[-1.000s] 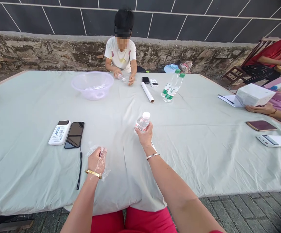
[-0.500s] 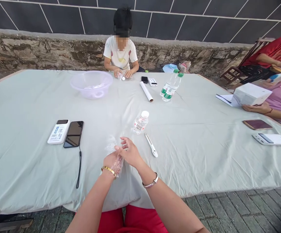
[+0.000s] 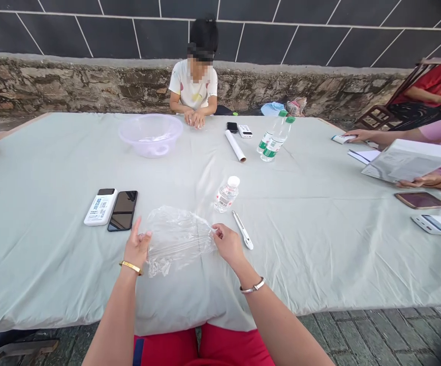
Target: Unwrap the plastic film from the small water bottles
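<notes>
A clear, crumpled plastic bag (image 3: pixel 178 239) is stretched sideways between my hands, above the near part of the table. My right hand (image 3: pixel 228 246) pinches the bag's right end between thumb and fingers. At the bag's left edge is my left hand (image 3: pixel 135 249), thumb and fingers apart, its palm side against the plastic. Just beyond my right hand stands a small water bottle (image 3: pixel 226 195) with a white cap and a red-and-white label. A white utility knife (image 3: pixel 242 230) lies beside that bottle, close to my right knuckles.
Left of the bag lie a white power bank (image 3: pixel 100 207) and a black phone (image 3: pixel 123 211). Farther off are a purple basin (image 3: pixel 150 147), a white roll (image 3: pixel 235 146) and two green-capped bottles (image 3: pixel 274 145). People sit opposite and at right, one holding a white box (image 3: pixel 411 157).
My hands have moved apart, and the plastic bag that was bunched around my left hand and wrist is now spread between them. At right, a person's white box has tilted.
</notes>
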`<control>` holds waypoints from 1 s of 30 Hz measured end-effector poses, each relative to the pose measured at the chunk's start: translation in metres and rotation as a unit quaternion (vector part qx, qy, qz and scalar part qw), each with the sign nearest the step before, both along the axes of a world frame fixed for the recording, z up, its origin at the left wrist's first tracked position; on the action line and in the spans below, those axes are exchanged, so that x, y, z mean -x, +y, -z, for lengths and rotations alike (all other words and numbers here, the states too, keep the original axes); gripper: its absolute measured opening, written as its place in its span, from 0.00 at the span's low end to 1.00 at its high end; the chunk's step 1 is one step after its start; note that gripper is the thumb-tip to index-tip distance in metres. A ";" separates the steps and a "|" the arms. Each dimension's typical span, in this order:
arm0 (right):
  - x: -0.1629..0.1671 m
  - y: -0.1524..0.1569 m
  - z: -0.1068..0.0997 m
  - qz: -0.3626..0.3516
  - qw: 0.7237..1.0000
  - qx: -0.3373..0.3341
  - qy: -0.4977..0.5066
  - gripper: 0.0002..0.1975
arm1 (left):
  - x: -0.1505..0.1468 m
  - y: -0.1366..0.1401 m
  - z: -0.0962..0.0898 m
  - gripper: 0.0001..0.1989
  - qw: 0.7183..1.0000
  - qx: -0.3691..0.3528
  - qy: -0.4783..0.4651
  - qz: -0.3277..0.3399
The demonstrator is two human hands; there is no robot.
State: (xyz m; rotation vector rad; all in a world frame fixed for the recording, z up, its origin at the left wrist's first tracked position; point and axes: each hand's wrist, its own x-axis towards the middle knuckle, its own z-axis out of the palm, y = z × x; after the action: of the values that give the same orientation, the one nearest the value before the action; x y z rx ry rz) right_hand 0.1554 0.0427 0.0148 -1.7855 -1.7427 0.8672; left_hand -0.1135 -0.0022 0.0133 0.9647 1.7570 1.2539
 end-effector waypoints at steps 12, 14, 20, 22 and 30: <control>-0.014 0.009 -0.003 -0.019 0.999 0.023 -0.035 0.10 | 0.003 -0.005 -0.039 0.12 0.773 0.261 0.469 0.337; -0.019 0.014 -0.006 -0.040 0.997 0.058 0.028 0.13 | 0.005 -0.005 -0.053 0.11 0.761 0.228 0.521 0.313; -0.013 0.014 -0.047 -0.056 0.979 -0.016 0.195 0.32 | -0.021 -0.007 -0.081 0.12 0.745 0.247 0.478 0.395; 0.006 0.004 -0.062 -0.140 0.970 -0.090 0.177 0.34 | -0.035 -0.009 -0.085 0.12 0.753 0.230 0.459 0.412; 0.051 -0.017 -0.062 -0.459 0.883 0.056 0.081 0.47 | -0.025 -0.015 -0.091 0.11 0.927 0.093 0.018 0.362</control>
State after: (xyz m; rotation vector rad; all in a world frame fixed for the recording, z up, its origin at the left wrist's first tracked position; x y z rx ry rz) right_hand 0.1040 0.0253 0.0765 -0.8117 -2.4635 1.4395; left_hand -0.0888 -0.0171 0.1046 1.3545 1.3090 0.5846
